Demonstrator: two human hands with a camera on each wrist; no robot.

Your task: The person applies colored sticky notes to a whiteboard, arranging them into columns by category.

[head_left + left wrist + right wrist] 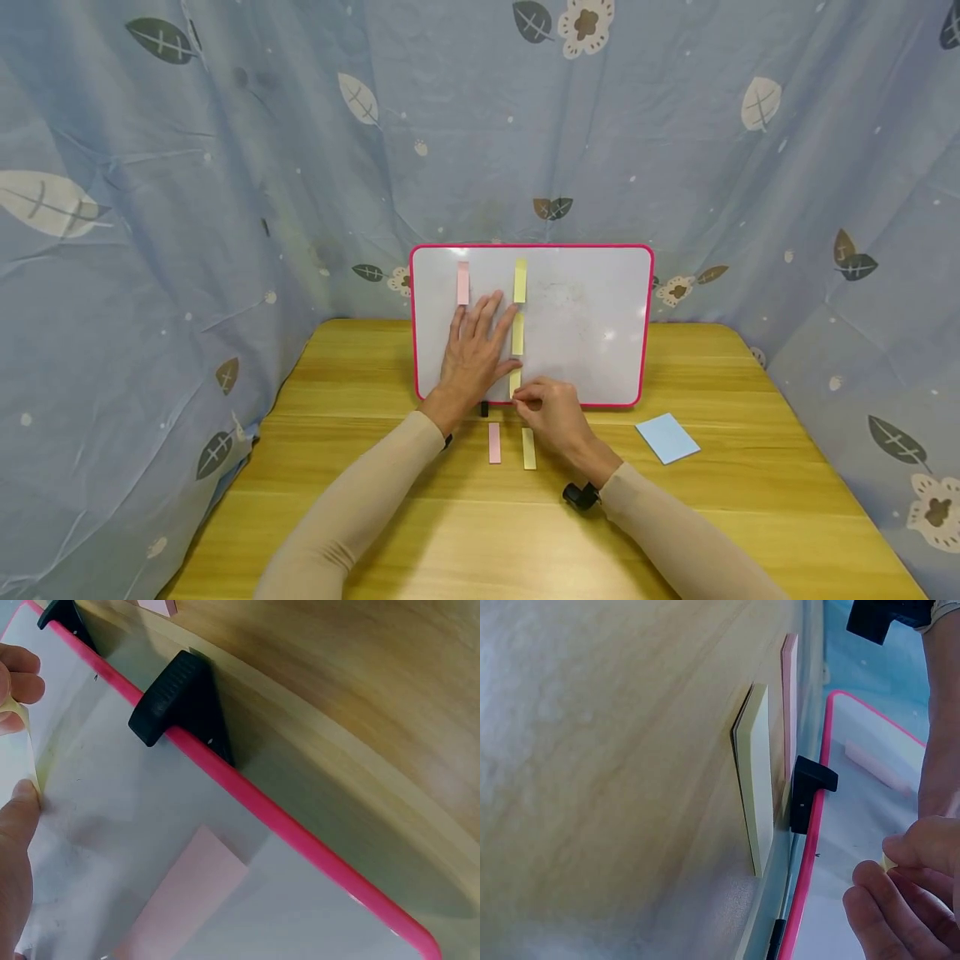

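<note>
My left hand [474,346] lies spread on the whiteboard [585,333], fingers extended upward. Its thumb presses the upper part of a yellow sticky strip [514,383], lowest in a column under two other yellow strips [519,307]. With thumb and fingertips my right hand [551,408] pinches that strip's lower end, bent off the board in the left wrist view. One pink strip [462,283] is stuck at the upper left. Another pink strip [184,896] shows near the bottom edge in the left wrist view; in the head view the left hand seems to cover it.
A pink strip pad [494,443] and a yellow strip pad [528,449] lie on the wooden table [465,533] before the board. To the right is a blue square pad [667,438]. Black feet [176,701] grip the board's pink lower rim. Patterned curtains [450,125] surround the table.
</note>
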